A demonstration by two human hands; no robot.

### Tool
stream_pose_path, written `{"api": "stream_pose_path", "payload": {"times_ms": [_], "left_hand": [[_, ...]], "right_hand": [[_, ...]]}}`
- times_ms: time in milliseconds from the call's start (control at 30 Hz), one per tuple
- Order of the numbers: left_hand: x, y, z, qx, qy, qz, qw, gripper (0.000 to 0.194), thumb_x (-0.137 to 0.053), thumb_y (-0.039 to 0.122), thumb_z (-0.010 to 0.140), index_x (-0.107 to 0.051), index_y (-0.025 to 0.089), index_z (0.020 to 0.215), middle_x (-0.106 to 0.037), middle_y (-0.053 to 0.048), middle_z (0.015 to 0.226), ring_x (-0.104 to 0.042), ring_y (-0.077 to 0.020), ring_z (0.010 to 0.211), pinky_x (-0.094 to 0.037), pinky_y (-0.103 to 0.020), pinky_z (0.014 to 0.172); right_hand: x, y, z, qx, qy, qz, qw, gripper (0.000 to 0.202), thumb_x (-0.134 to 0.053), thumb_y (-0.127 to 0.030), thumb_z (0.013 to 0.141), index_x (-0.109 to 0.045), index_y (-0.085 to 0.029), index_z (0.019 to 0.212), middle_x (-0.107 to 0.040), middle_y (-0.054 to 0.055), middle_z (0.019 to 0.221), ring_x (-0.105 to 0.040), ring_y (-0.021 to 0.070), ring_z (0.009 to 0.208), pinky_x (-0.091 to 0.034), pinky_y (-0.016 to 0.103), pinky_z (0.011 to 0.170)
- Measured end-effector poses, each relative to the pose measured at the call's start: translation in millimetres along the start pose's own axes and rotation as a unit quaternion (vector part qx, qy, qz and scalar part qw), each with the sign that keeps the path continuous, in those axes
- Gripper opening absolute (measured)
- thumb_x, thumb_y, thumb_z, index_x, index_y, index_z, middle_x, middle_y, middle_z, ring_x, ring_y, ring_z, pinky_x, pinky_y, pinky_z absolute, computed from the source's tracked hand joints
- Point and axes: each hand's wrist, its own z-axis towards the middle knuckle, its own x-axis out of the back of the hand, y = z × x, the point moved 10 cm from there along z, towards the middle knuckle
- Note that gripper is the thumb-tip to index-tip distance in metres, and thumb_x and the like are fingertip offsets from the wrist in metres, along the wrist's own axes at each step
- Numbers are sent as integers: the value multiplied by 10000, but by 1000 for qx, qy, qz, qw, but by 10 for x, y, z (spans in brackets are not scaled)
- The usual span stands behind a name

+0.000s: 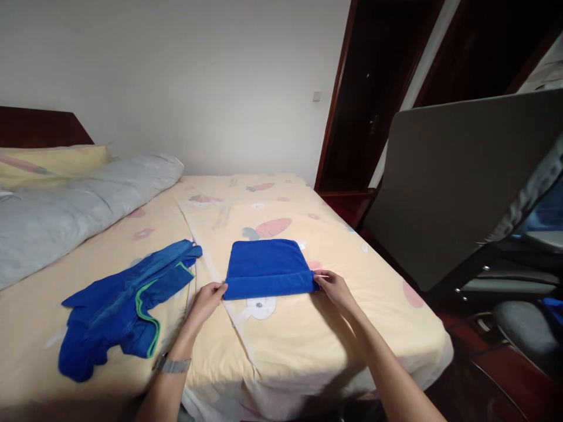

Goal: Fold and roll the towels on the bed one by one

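Note:
A blue towel [268,259] lies flat on the bed, its near edge turned over into a strip that runs across the front. My left hand [208,302] pinches the left end of that strip between thumb and fingers. At the opposite end, my right hand [335,287] grips the corner in the same way. To the left of my left arm, a crumpled blue cloth [118,310] with bright green edging rests loosely on the sheet; its full shape is hidden in its folds.
The bed sheet [373,328] is pale yellow with carrot prints. A grey rolled quilt [88,205] and a yellow pillow [57,161] lie at the far left. Beyond the bed's right edge stands a large dark panel [457,187]. A dark door [373,88] is behind.

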Motion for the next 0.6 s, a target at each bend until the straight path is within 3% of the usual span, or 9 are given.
{"api": "stream_pose_path", "payload": {"times_ms": [133, 367, 600], "left_hand": [[4, 32, -9, -16, 6, -19, 1000, 490, -667, 676, 609, -654, 193, 688, -667, -21, 654, -646, -218, 684, -485, -291, 643], [-14, 88, -31, -3, -1, -57, 998, 497, -705, 678, 608, -594, 194, 608, -587, 28, 535, -580, -159, 508, -459, -258, 506], [-27, 93, -52, 0, 12, -108, 994, 542, -767, 646, 570, -591, 178, 777, -664, 7, 643, -616, -145, 500, -496, -260, 496]], "right_hand": [[3, 56, 24, -2, 1, 14, 1000, 217, -727, -309, 737, -708, -159, 892, -749, 67, 814, -695, 188, 711, -579, 277, 648], [14, 56, 40, 14, 5, -3, 1000, 257, -730, -340, 745, -736, -152, 921, -771, 92, 876, -723, 232, 797, -597, 313, 703], [-26, 21, -25, 41, -6, -27, 999, 348, -744, -378, 745, -783, -157, 1011, -783, 100, 1013, -725, 301, 993, -593, 380, 848]]}}
